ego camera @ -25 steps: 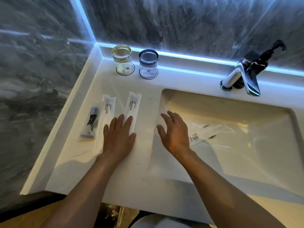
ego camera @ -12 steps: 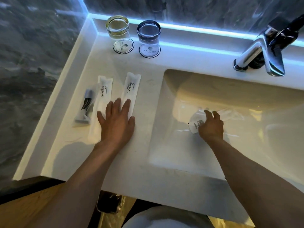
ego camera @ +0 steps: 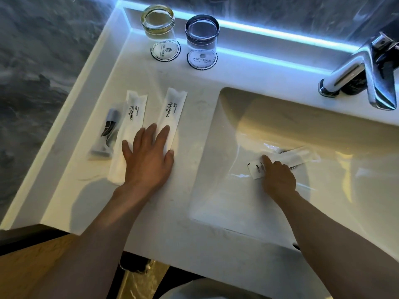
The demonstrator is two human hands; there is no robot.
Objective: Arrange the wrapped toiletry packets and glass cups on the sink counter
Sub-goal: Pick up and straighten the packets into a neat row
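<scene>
Two white packets marked BRUSHING TEETH lie side by side on the white counter (ego camera: 200,87), the left packet (ego camera: 135,111) and the right packet (ego camera: 173,106). My left hand (ego camera: 149,160) rests flat across their near ends, fingers spread. A clear razor packet (ego camera: 106,134) lies to their left. A yellow-tinted glass cup (ego camera: 158,24) and a blue-tinted glass cup (ego camera: 201,33) stand on round paper coasters at the back. Down in the basin (ego camera: 323,130), my right hand (ego camera: 278,180) curls over a white wrapped packet (ego camera: 254,169) by the drain.
A chrome faucet (ego camera: 356,72) stands at the back right with a dark bottle (ego camera: 354,85) behind it. Dark marble walls close the left and back sides, with a lit strip along the back ledge. The counter's front edge is near my body.
My right hand went from the counter's edge down into the basin and closed on the packet there. My left hand stayed flat on the two toothbrush packets. The camera leaned closer.
</scene>
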